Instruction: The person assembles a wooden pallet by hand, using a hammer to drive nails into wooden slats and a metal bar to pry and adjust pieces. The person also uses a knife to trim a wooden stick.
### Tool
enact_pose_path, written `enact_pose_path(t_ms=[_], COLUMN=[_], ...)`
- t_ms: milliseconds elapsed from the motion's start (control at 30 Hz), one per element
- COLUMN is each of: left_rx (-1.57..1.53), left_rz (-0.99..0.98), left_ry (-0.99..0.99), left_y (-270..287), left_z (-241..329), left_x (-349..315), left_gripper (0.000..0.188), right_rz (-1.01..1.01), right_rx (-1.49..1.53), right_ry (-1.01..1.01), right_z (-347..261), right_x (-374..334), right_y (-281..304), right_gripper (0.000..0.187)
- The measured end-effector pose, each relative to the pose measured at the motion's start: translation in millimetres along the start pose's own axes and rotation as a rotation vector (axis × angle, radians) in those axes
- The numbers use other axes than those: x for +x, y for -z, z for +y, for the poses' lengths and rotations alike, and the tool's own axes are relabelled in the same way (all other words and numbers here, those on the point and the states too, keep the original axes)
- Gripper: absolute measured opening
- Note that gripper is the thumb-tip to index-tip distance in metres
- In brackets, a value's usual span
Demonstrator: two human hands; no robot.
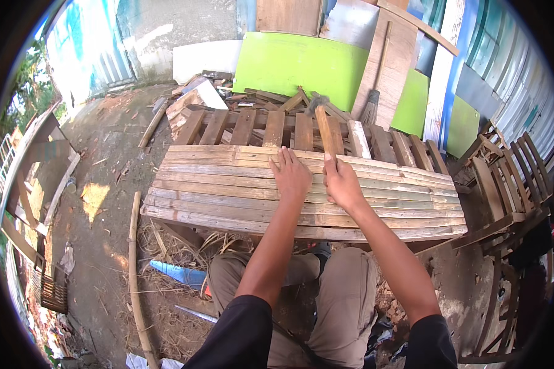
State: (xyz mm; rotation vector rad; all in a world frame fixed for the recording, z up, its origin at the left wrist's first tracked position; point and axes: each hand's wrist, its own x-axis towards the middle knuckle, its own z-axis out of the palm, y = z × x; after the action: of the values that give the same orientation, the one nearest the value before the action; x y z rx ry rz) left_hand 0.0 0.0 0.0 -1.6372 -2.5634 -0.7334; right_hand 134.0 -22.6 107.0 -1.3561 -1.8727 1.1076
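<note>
A seat or bench top of pale bamboo slats (228, 203) lies across in front of my knees. My left hand (291, 176) rests palm down on the far slats, its fingers stretched out and a little apart. Whether a nail is under its fingertips cannot be seen. To its right, my right hand (343, 184) is closed round the wooden handle of a hammer (324, 130). The hammer is raised with its dark head at the far end, beyond the slats' far edge. That head is slightly blurred.
Brown wooden slats (243, 127) stand in a row behind the bamboo. Scrap wood, a green panel (289, 64) and a broom (370, 107) are at the wall. A long pole (133, 258) and a blue saw-like piece (177, 272) lie on the left ground. Wooden frames (505, 178) stand at right.
</note>
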Motion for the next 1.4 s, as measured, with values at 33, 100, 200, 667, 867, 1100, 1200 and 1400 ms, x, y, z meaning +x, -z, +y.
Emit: enact_pose_path(t_ms=[33,100,200,667,867,1100,1200,1400], left_rx=[-0.012,0.013,-0.001,0.035,-0.021,-0.089,-0.053,-0.121], left_rz=[0.021,-0.015,0.005,0.047,0.016,0.055,0.109,0.027], left_ry=[0.005,-0.008,-0.013,0.029,0.051,0.048,0.034,0.002], left_y=[0.7,-7.0,-5.2,-8.8,1.7,-2.0,-3.1,-4.4], left_z=[1.5,-8.3,1.2,-2.0,-5.0,-3.7,-10.4,11.5], left_x=[1.2,-12.1,-3.9,1.3,0.2,8.5,3.7,-2.1], left_gripper=[0.063,0.063,0.063,0.068,0.070,0.071,0.070,0.071], right_rz=[0.071,0.204,0.387,0.071,0.153,0.021,0.165,-0.025], right_rx=[0.067,0.153,-0.142,-0.191,0.451,0.239,0.469,-0.432], right_ry=[0.142,0.325,0.589,-0.004,0.424,-0.172,0.255,0.074], right_z=[-5.2,9.5,22.0,32.1,-5.0,-9.7,-49.9,84.0], right_x=[1.2,-7.3,-4.4,2.2,-1.3,6.2,4.3,5.1], right_y=[1.3,-11.5,-16.2,-1.5,25.0,35.7,51.8,17.9], right_gripper=[0.043,0.044,0.047,0.050,0.049,0.049,0.045,0.052])
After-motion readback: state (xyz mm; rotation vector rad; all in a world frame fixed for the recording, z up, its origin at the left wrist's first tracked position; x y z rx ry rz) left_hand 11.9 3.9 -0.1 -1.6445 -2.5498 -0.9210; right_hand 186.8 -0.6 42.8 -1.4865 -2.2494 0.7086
